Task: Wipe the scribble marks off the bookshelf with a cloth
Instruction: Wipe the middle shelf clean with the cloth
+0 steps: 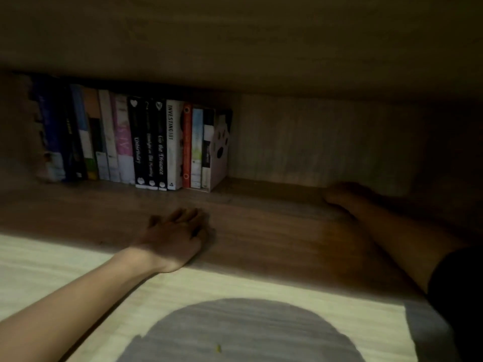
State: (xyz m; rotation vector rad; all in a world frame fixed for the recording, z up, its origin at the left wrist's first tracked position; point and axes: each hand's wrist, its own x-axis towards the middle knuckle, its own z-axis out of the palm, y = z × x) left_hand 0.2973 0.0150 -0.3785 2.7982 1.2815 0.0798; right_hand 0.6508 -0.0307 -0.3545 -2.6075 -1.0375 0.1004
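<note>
Bookshelf [261, 231] holds one book row [156, 142], one paw-print bookend [220, 152]; left hand [175, 239] lies flat before the row, fingers straight; right hand [342, 197] rightward, fingers unreadable.

Dim light leaves the bookshelf [261, 226] recess in shadow, its brown wood-grain board running across the view under a broad overhanging board [235, 35]. The back panel [313, 139] is pale wood grain. A row of books [146, 142] stands upright at the left, a white paw-print bookend [220, 150] touching its right end. Nearer, brighter light falls on a pale striped covering [52, 259] with a grey round patch [248, 333].
</note>
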